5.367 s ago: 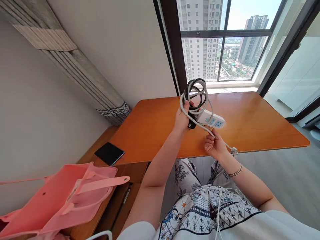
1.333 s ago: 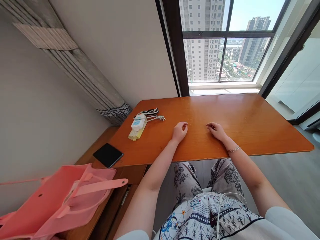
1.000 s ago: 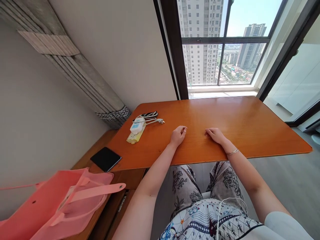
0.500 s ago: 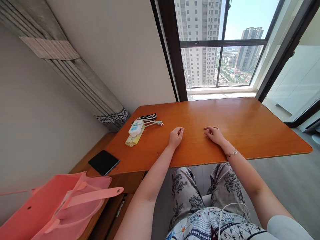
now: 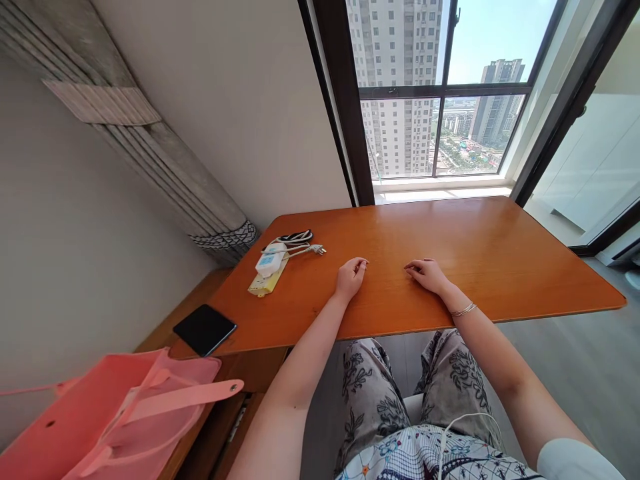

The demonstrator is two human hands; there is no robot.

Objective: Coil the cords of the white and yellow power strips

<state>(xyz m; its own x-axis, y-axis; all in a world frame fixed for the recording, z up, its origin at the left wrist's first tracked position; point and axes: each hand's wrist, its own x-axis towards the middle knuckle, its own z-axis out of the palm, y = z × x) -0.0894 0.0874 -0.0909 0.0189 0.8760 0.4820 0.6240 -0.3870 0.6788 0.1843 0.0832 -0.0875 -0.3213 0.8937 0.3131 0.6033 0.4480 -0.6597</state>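
Observation:
My left hand (image 5: 352,277) rests on the orange-brown wooden table (image 5: 383,293), its fingers curled in with nothing seen in them. To its right, apart from it, my right hand (image 5: 425,272) lies on the same tabletop, fingers loosely stretched toward the left and holding nothing. Nearest to my left hand is a yellowish power strip (image 5: 263,284) with a white adapter (image 5: 271,260) on top. A bundled cable with a plug (image 5: 316,249) lies beside them. Farther left, a black tablet-like flat device (image 5: 205,329) sits at the table's corner.
A pink bag (image 5: 145,413) with a strap stands open at the lower left, on a brown wooden cabinet (image 5: 250,363). A grey tied curtain (image 5: 165,160) hangs at the left wall. Beyond the table's far edge is a dark-framed window (image 5: 400,92).
The view has shifted slightly, so the scene sits a little lower. My right hand has flattened and edged slightly left; my left hand stays in place.

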